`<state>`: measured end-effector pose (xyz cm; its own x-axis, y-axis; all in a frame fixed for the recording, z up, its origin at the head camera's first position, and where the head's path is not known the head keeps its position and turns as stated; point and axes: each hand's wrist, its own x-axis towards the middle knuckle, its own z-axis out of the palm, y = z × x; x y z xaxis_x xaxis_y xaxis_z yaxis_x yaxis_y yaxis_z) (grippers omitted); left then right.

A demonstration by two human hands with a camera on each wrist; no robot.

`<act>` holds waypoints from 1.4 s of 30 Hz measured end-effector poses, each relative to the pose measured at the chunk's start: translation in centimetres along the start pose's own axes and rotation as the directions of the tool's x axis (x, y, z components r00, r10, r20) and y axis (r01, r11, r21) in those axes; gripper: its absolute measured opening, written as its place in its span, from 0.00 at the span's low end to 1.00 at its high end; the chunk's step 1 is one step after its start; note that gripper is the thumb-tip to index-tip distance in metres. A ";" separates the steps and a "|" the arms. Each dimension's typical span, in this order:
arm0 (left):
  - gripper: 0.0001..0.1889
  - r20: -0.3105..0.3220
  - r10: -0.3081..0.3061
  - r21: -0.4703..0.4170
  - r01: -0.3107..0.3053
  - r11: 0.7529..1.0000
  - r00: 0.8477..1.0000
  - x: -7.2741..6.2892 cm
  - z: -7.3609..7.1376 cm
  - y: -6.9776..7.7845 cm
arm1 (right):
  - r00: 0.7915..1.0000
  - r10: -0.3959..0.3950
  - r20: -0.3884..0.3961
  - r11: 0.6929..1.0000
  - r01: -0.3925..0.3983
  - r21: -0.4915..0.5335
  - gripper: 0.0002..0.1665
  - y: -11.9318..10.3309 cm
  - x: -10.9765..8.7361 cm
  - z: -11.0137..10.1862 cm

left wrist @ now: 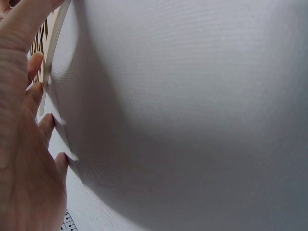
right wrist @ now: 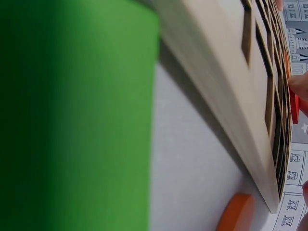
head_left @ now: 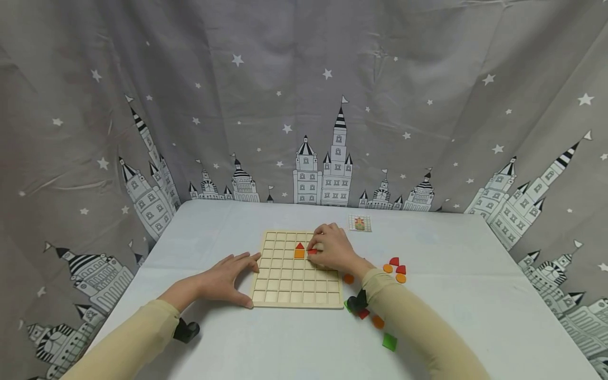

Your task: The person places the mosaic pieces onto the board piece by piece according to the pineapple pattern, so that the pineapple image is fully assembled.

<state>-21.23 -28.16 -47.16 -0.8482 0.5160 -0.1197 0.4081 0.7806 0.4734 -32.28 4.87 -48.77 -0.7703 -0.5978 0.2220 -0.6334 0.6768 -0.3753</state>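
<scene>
A wooden grid board (head_left: 273, 298) lies on the white table. In its upper part sit an orange square (head_left: 299, 254) and, directly above it, a red triangle (head_left: 300, 246). My right hand (head_left: 336, 249) reaches over the board's upper right and pinches a small red piece (head_left: 312, 252) just right of the orange square. In the right wrist view this red piece (right wrist: 294, 108) shows at the fingertips, close over the grid; its full shape is hidden. My left hand (head_left: 223, 278) rests along the board's left edge, fingers spread, thumb at the lower left corner.
Right of the board lie red pieces (head_left: 394, 261) and orange round pieces (head_left: 388, 268). Nearer, partly under the right arm, are another orange piece (head_left: 378, 322) and a green square (head_left: 389, 342). A small picture card (head_left: 359, 223) lies behind, before a grey castle-print curtain (head_left: 285, 79).
</scene>
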 end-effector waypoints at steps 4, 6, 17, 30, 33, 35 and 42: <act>0.40 -0.002 -0.002 0.000 0.002 1.000 1.000 0.0 0.0 0.1 | 1.000 0.013 0.001 1.000 -0.013 -0.013 0.09 -0.1 0.1 0.2; 0.40 -0.004 -0.003 0.000 0.003 1.000 1.000 0.0 -0.1 0.1 | 1.000 0.019 0.008 1.000 -0.019 -0.016 0.09 -0.2 0.1 0.3; 0.39 -0.002 -0.013 0.002 0.013 1.000 1.000 0.1 -0.1 0.1 | 1.000 0.023 0.008 1.000 -0.023 -0.009 0.10 -0.4 0.2 0.2; 0.40 0.002 -0.015 -0.013 0.015 1.000 1.000 0.1 0.0 -0.1 | 0.996 0.089 -0.001 0.990 -0.088 0.107 0.13 0.4 -0.5 -3.2; 0.40 0.006 -0.015 -0.014 0.015 1.000 1.000 0.1 0.0 -0.1 | 0.994 0.106 -0.033 0.987 -0.101 0.124 0.16 1.6 -1.2 -4.8; 0.40 0.006 -0.018 -0.015 0.018 1.000 1.000 0.1 0.0 -0.1 | 0.991 0.125 -0.048 0.985 -0.118 0.128 0.17 2.5 -1.8 -5.8; 0.39 0.006 -0.021 -0.007 0.021 1.000 1.000 0.0 0.0 0.0 | 0.981 0.177 -0.080 0.977 -0.165 0.134 0.21 5.6 -4.7 -8.6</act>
<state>-21.26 -28.22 -47.14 -0.8546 0.5015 -0.1347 0.3877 0.7887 0.4772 -32.85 15.16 -44.18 -0.8734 -0.4325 0.2238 -0.4820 0.7025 -0.5236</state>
